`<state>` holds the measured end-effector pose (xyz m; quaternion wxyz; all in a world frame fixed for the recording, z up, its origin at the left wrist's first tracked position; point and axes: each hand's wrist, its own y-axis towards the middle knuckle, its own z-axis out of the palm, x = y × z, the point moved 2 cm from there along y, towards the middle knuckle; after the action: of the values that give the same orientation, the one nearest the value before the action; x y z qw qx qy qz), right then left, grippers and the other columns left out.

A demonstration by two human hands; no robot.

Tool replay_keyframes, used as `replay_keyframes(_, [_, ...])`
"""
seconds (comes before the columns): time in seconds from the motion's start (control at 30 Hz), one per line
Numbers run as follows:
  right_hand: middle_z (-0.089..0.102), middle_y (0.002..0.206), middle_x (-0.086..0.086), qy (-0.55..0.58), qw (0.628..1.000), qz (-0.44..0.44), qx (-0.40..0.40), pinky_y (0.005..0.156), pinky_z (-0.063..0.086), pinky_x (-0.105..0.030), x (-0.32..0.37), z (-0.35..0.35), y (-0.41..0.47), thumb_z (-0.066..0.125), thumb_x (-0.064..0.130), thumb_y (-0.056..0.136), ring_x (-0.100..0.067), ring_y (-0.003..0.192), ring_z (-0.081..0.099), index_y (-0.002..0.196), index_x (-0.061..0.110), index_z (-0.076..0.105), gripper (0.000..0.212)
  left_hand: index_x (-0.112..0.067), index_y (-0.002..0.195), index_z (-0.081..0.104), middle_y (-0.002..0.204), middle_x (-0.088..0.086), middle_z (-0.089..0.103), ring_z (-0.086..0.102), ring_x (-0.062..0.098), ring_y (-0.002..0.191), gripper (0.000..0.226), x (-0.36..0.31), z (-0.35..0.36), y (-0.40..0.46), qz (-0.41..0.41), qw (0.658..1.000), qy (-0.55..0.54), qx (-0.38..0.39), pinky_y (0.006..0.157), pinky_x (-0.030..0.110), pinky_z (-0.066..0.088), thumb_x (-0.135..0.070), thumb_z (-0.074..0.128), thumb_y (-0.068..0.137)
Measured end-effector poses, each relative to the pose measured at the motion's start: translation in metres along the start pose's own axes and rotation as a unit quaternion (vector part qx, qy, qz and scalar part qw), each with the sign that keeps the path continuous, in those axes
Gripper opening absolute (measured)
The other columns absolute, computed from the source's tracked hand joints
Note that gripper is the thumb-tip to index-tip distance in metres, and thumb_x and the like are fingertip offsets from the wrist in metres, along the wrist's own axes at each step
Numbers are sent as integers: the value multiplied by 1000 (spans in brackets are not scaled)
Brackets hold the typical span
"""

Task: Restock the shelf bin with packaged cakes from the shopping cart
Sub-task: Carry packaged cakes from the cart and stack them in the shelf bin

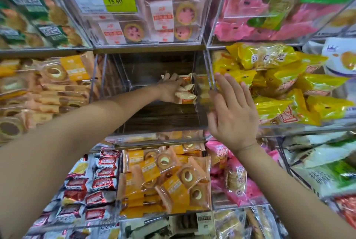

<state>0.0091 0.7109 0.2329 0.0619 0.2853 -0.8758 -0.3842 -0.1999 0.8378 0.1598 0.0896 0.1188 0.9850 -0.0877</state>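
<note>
A clear plastic shelf bin point(192, 123) sits in the middle of the shelf, its dark wooden floor mostly bare. My left hand point(169, 90) reaches deep inside it and grips a few small white-and-orange packaged cakes point(185, 92) against the bin's right wall. My right hand point(231, 111) is held up flat with fingers spread at the bin's front right corner, touching or very near its clear wall. The shopping cart is out of view.
Neighbouring bins hold yellow packets point(279, 84) on the right, orange ring cakes point(44, 88) on the left, pink tart packs point(163, 17) above and orange cake packs point(165, 177) below. A price tag point(115, 1) reads 15.80.
</note>
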Motion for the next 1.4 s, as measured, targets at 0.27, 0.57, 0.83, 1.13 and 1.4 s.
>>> replay_keyframes(0.27, [54,135,-15,-2,1000,0,-5,109,30,-45,0,0,-1,45,21,80,-31,129,46,104,6,66,35,-19,138,31,135,6,30,25,27,127,71,-3,6,-9,-10,996,50,-72,103,41,26,-33,68,79])
replay_keyframes(0.57, [55,134,-14,-1,1000,0,-14,108,31,-46,0,1,0,44,21,80,-31,127,48,103,6,67,36,-13,133,45,134,9,48,45,28,123,46,-15,2,-18,182,956,202,-109,94,39,42,-20,58,89])
replay_keyframes(0.83, [55,134,-15,1,1000,0,-9,109,31,-46,0,3,-1,44,20,80,-31,128,47,103,6,67,36,-13,126,55,131,8,50,45,25,121,37,-17,-6,-14,72,987,60,-130,96,40,43,-12,59,89])
replay_keyframes(1.13, [54,134,-16,7,1000,8,3,107,33,-48,-1,2,-3,43,20,80,-33,128,47,103,5,63,33,-12,130,49,128,10,47,45,25,119,46,-25,-17,-25,7,997,-38,-67,99,35,40,-17,64,87])
replay_keyframes(1.4, [46,139,-22,108,993,46,28,106,34,-55,5,-31,4,50,6,77,-40,131,40,106,0,60,31,-23,108,59,106,-8,57,53,0,90,16,-88,-71,-147,-34,905,-307,-293,69,7,41,-18,53,93])
